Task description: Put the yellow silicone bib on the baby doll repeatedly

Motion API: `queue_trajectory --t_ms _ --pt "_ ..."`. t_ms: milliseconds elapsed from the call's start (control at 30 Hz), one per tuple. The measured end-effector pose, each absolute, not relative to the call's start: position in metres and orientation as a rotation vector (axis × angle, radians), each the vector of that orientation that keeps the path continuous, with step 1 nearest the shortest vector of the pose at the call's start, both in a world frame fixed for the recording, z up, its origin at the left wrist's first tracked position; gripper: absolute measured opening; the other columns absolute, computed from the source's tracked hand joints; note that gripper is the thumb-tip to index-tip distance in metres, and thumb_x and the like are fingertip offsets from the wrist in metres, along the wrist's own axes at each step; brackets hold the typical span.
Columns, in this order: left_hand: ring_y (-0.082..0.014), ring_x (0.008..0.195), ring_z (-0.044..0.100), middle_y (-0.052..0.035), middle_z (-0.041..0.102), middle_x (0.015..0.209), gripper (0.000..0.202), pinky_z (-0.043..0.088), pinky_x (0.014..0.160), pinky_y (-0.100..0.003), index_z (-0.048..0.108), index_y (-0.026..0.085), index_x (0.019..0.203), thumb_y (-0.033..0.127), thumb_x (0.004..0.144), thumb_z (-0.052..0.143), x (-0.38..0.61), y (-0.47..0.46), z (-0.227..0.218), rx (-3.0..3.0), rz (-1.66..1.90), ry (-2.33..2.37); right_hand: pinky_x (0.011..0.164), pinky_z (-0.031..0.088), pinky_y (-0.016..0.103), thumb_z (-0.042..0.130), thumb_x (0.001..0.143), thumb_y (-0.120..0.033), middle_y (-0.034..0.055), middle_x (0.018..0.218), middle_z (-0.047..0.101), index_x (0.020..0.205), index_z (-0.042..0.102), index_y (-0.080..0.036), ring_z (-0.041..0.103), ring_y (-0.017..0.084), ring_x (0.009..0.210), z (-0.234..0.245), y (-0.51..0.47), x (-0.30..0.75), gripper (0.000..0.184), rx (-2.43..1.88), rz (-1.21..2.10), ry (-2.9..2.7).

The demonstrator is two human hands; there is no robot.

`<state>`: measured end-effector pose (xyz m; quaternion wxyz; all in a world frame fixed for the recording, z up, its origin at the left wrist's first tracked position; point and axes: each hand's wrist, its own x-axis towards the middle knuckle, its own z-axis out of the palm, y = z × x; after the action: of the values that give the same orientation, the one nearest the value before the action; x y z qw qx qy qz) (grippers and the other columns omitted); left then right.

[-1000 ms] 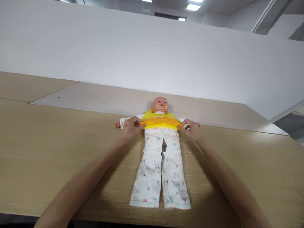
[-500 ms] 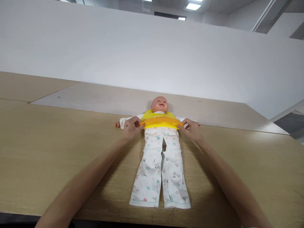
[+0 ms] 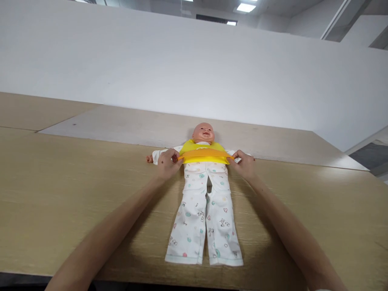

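A baby doll lies on its back, head away from me, dressed in white printed pants and a white long-sleeved top. Over its chest lies a yellow bib with an orange pocket along its lower part. My left hand pinches the bib's left lower corner between thumb and fingers. At the opposite corner my right hand grips the bib the same way. Both hands partly cover the doll's sleeves; one small doll hand shows past my left hand.
The doll rests on a wooden table. A paler board runs along its back, against a tall white partition. The table's near edge is at the bottom of the view.
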<state>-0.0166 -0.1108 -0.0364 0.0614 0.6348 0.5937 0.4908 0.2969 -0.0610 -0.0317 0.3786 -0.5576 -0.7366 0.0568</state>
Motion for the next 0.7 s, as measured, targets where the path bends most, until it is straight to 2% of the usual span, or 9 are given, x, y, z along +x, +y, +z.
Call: queue_trajectory --t_ms 500,700 --pt "-0.0153 0.061 0.052 0.0004 0.058 0.064 0.02 0.041 0.063 -0.03 0.051 0.022 0.063 0.015 0.067 0.069 -0.0158 -0.1118 -0.0382 1.882 1.495 1.781 0.08 0.038 0.028 0.058 0.077 -0.05 0.0017 0.072 0.067 0.073 0.059 -0.017 0.05 0.01 0.057 -0.0354 -0.0641 0.2947 0.033 -1.445 0.158 -1.835" --pt "-0.0153 0.062 0.052 0.0004 0.06 0.065 0.018 0.043 0.063 -0.029 0.051 0.022 0.065 0.015 0.067 0.068 -0.0167 -0.1116 -0.0412 1.898 1.514 1.772 0.074 0.039 0.027 0.055 0.079 -0.049 0.0034 0.069 0.064 0.073 0.057 -0.017 0.051 0.013 0.061 -0.0418 -0.064 0.2945 0.032 -1.419 0.14 -1.854"
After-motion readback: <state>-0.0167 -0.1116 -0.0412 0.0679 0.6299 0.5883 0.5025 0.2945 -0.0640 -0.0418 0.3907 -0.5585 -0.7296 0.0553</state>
